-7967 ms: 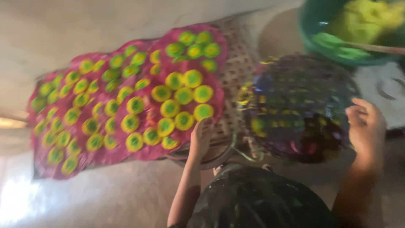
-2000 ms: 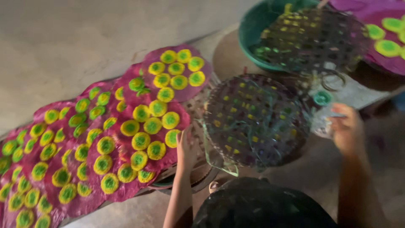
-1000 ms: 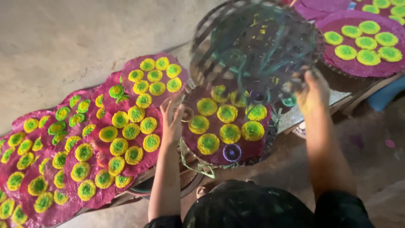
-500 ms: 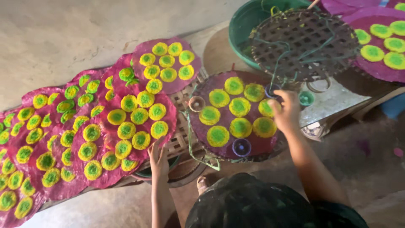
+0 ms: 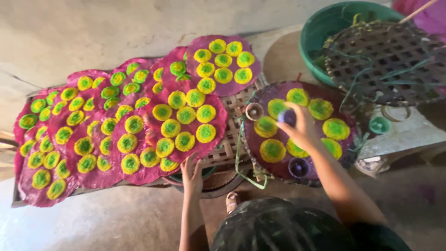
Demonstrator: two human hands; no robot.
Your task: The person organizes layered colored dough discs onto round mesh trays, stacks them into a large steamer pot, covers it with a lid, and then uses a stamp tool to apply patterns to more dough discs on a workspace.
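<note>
My right hand (image 5: 304, 132) reaches over a round tray (image 5: 346, 155) that holds a dark pink sheet dotted with yellow-green discs (image 5: 335, 128). Its fingers pinch a small purple cup (image 5: 286, 116) just above the sheet. My left hand (image 5: 192, 173) rests with spread fingers on the near edge of a woven rack (image 5: 230, 144), touching the rim of a bright pink sheet (image 5: 179, 123) covered with the same discs. Several more such sheets (image 5: 69, 139) overlap along the rack to the left.
A dark lattice tray (image 5: 385, 62) lies across a green basin (image 5: 320, 32) at the top right, with a stick (image 5: 418, 11) beside it. A brown cup (image 5: 254, 111), another purple cup (image 5: 298, 167) and a green lid (image 5: 379, 124) sit around the round tray. Bare wall lies behind.
The lattice tray was lifted off the round tray and now lies on the green basin. My right hand came down onto the uncovered sheet and took a small purple cup. My left hand stayed at the rack's edge.
</note>
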